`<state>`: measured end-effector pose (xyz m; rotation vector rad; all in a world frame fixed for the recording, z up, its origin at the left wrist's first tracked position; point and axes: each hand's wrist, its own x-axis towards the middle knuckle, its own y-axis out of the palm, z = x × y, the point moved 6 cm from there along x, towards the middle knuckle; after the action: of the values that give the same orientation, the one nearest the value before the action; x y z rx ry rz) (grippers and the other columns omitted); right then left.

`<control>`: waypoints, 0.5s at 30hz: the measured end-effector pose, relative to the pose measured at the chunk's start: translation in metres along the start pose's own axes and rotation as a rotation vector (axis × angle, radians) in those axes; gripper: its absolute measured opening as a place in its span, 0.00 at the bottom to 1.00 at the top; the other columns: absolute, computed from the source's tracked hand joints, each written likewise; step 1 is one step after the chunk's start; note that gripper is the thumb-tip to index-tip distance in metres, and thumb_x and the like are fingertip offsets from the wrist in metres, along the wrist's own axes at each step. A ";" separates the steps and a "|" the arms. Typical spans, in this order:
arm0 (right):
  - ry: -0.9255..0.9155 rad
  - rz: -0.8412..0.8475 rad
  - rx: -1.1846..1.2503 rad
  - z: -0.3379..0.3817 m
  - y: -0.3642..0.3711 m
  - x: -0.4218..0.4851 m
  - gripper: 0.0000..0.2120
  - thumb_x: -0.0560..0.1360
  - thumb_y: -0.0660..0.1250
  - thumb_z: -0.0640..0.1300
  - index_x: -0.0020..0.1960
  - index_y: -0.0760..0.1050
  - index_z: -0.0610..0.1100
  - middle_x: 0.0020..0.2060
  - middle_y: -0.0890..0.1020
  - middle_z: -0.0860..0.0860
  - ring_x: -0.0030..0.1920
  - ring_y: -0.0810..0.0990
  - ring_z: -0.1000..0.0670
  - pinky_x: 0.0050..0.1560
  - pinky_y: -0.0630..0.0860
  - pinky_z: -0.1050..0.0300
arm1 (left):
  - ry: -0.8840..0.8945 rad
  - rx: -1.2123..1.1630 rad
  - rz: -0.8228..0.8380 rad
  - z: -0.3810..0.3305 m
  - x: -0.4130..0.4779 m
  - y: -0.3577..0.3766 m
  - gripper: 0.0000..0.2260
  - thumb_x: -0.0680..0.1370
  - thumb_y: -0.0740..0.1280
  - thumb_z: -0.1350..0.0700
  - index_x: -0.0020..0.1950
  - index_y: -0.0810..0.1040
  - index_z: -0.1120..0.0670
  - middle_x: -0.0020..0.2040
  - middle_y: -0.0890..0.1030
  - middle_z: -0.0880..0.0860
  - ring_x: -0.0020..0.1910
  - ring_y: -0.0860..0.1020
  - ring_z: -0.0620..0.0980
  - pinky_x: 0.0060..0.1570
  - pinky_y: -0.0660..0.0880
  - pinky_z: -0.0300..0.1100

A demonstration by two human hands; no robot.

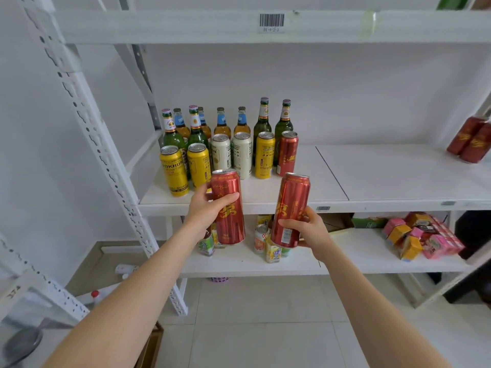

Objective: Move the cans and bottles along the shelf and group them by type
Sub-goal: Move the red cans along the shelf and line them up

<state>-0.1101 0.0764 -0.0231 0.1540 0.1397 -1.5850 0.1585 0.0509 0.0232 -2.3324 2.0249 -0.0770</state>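
My left hand point(206, 208) grips a tall red can point(228, 208) upright, just in front of the shelf edge point(372, 205). My right hand point(309, 229) holds a second red can point(291, 211), tilted slightly right. On the shelf's left stand yellow cans point(174, 171), white cans point(241, 155), another yellow can point(264, 155) and one red can point(288, 152). Behind them stand green bottles point(261, 123) and amber bottles point(222, 124). Two more red cans point(471, 140) stand at the far right of the shelf.
A white upright post point(106, 160) frames the shelf's left side. The lower shelf point(345, 258) holds small drink cans point(261, 239) and pink and orange cartons point(422, 237). A shelf beam with a barcode label point(271, 21) runs overhead.
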 end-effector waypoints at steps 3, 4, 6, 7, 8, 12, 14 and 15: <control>0.001 -0.002 0.005 0.000 -0.017 -0.002 0.24 0.66 0.79 0.41 0.56 0.74 0.53 0.50 0.83 0.51 0.48 0.84 0.49 0.38 0.80 0.54 | -0.005 -0.014 -0.009 -0.001 0.000 0.009 0.29 0.64 0.80 0.45 0.62 0.75 0.45 0.55 0.82 0.49 0.54 0.81 0.49 0.49 0.79 0.49; 0.000 0.000 0.004 0.000 -0.023 -0.002 0.24 0.66 0.79 0.41 0.57 0.73 0.52 0.50 0.83 0.51 0.49 0.83 0.49 0.39 0.80 0.53 | -0.011 -0.022 -0.014 -0.002 0.000 0.014 0.29 0.64 0.80 0.45 0.62 0.75 0.45 0.55 0.82 0.49 0.54 0.81 0.49 0.49 0.79 0.50; 0.000 0.003 -0.002 0.001 -0.037 0.001 0.25 0.66 0.79 0.41 0.58 0.73 0.52 0.51 0.83 0.50 0.50 0.83 0.47 0.41 0.81 0.51 | -0.019 -0.034 -0.029 -0.003 -0.001 0.026 0.27 0.64 0.80 0.44 0.60 0.75 0.43 0.54 0.82 0.48 0.53 0.81 0.48 0.46 0.78 0.48; 0.000 0.005 -0.006 0.002 -0.045 0.002 0.25 0.66 0.79 0.41 0.59 0.73 0.52 0.51 0.83 0.50 0.51 0.83 0.47 0.41 0.81 0.51 | -0.025 -0.038 -0.035 -0.003 -0.001 0.033 0.25 0.64 0.80 0.44 0.58 0.75 0.41 0.54 0.82 0.47 0.53 0.81 0.48 0.44 0.77 0.47; 0.000 0.009 -0.011 0.003 -0.053 0.003 0.25 0.66 0.79 0.42 0.58 0.73 0.53 0.51 0.83 0.51 0.51 0.83 0.47 0.41 0.81 0.51 | -0.030 -0.043 -0.039 -0.004 -0.002 0.041 0.24 0.65 0.80 0.44 0.56 0.75 0.40 0.54 0.82 0.47 0.52 0.81 0.48 0.44 0.77 0.47; 0.000 0.022 -0.038 0.008 -0.091 0.007 0.23 0.66 0.79 0.43 0.55 0.72 0.56 0.51 0.82 0.51 0.50 0.82 0.48 0.40 0.81 0.52 | -0.027 -0.055 -0.042 -0.011 -0.010 0.078 0.21 0.65 0.80 0.46 0.53 0.75 0.39 0.52 0.83 0.47 0.51 0.82 0.48 0.43 0.78 0.48; -0.005 0.026 -0.050 0.011 -0.112 0.009 0.23 0.66 0.79 0.43 0.55 0.72 0.55 0.51 0.82 0.51 0.49 0.83 0.49 0.38 0.80 0.53 | -0.019 -0.063 -0.046 -0.015 -0.016 0.099 0.21 0.65 0.80 0.46 0.53 0.76 0.40 0.52 0.84 0.48 0.50 0.83 0.48 0.41 0.78 0.46; -0.005 0.026 -0.052 0.012 -0.123 0.009 0.24 0.66 0.79 0.42 0.56 0.72 0.54 0.51 0.82 0.51 0.49 0.83 0.48 0.40 0.81 0.52 | -0.019 -0.066 -0.052 -0.017 -0.020 0.110 0.21 0.65 0.80 0.46 0.53 0.76 0.41 0.52 0.84 0.48 0.50 0.83 0.48 0.40 0.77 0.45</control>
<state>-0.2334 0.0674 -0.0143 0.1112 0.1737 -1.5539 0.0455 0.0548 0.0320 -2.4155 1.9888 0.0102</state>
